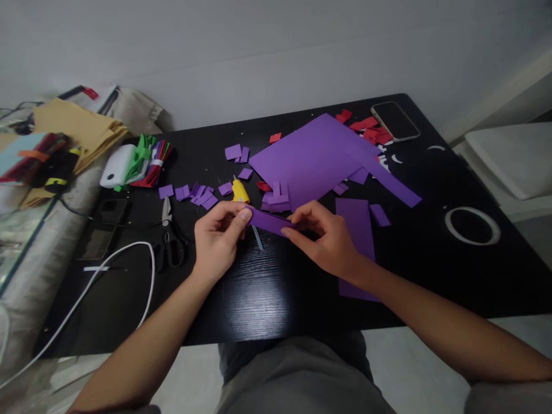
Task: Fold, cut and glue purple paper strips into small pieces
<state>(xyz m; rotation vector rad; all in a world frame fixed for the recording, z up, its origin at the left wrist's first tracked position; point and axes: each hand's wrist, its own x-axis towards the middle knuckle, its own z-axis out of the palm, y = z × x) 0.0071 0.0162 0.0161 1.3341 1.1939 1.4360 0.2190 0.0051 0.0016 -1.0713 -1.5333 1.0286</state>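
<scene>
A folded purple paper strip (269,221) is held up between both hands over the black table. My left hand (221,234) pinches its left end between thumb and fingers. At the right end, my right hand (321,234) grips the strip with thumb and fingertips. Just behind the strip lies a yellow glue gun (240,191), its glue stick (257,237) showing below the paper. A large purple sheet (310,152) lies farther back, and another purple sheet (357,230) is partly under my right forearm.
Small purple pieces (202,194) lie left of the glue gun. Black-handled scissors (171,236), a white cable (152,270) and a dark phone (103,227) are at the left. Red scraps (374,133), another phone (395,121) and a white ring (472,226) are at the right.
</scene>
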